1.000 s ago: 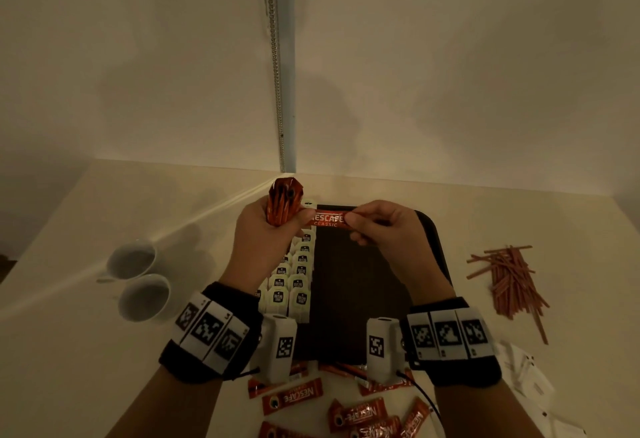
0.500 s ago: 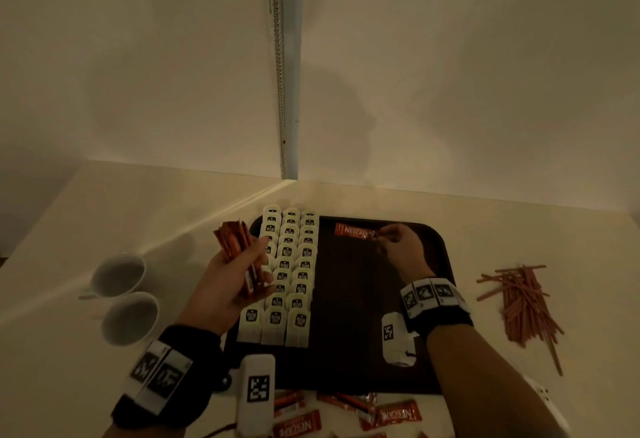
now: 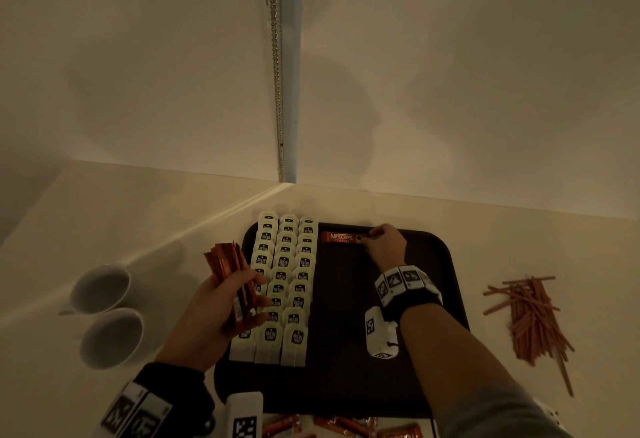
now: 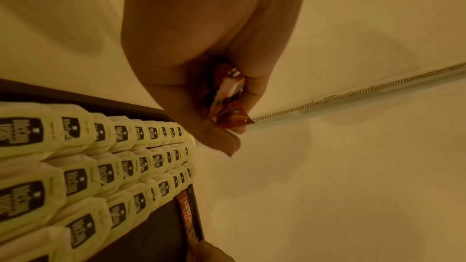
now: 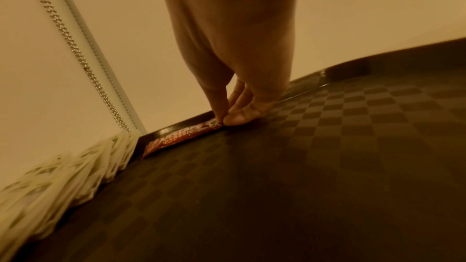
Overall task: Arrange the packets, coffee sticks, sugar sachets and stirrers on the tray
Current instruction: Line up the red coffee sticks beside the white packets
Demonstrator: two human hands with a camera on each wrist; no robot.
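Note:
A dark tray (image 3: 346,371) holds three columns of white tea packets (image 3: 284,281) on its left side. One orange coffee stick (image 3: 341,237) lies flat along the tray's far rim, just right of the packets. My right hand (image 3: 372,240) pinches its right end; in the right wrist view thumb and forefinger (image 5: 221,122) meet on the coffee stick (image 5: 181,134) against the tray floor (image 5: 327,146). My left hand (image 3: 225,302) hovers over the tray's left edge and grips a bundle of coffee sticks (image 3: 227,269), seen end-on as the bundle (image 4: 227,107) in the left wrist view.
Two white cups (image 3: 100,287) stand on the table left of the tray. A heap of reddish stirrers (image 3: 530,316) lies to the right. More coffee sticks (image 3: 339,427) lie at the near edge below the tray. A wall rises close behind.
The hands have parted. My right hand carried one stick to the tray's far rim and laid it flat. My left hand drew back and left with the bundle.

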